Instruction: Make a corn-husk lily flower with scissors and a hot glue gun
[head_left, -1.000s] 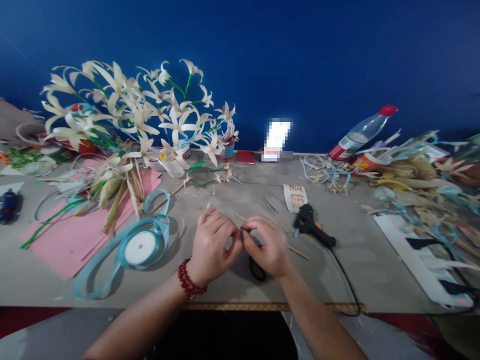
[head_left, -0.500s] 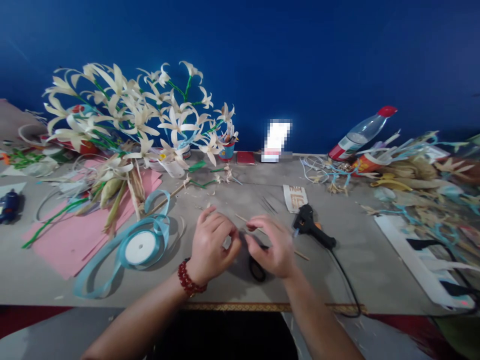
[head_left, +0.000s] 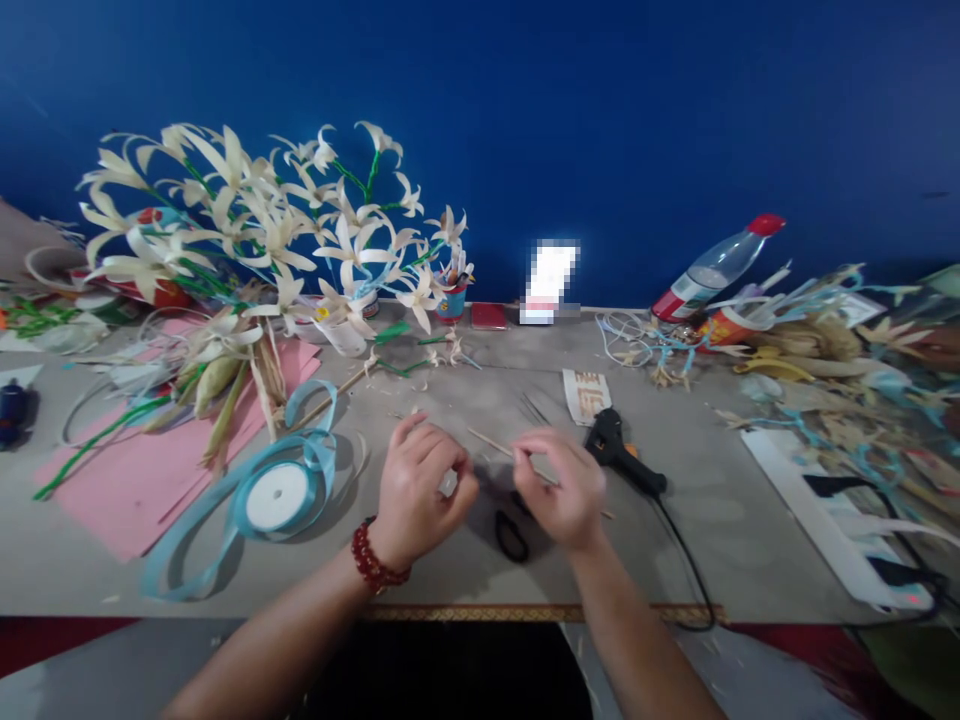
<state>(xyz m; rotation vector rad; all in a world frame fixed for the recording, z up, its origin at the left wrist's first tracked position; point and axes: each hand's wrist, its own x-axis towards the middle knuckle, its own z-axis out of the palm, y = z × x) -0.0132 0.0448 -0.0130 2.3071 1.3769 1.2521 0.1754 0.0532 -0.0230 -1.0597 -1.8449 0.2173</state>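
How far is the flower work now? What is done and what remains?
Done: a bunch of finished pale flowers stands at the back left. In hand: the left hand pinches a small pale piece; the right hand touches a thin stick. Left: loose husk strips lie unused.

thin wooden stick [head_left: 491, 442] lies slantwise between the hands.

You're sitting at a craft bench, a handmade-flower workspace by the look of it. Your grey worktable [head_left: 735, 520] runs along a deep blue wall [head_left: 600, 120]. Cream husk flowers on green stems [head_left: 262, 225] crowd the back left, above pink paper sheets [head_left: 142, 475]. There's a spool of light blue satin ribbon [head_left: 277, 495], a black hot glue gun [head_left: 622, 455] with its cord, and dried husk scraps [head_left: 817, 345] piled at your right.
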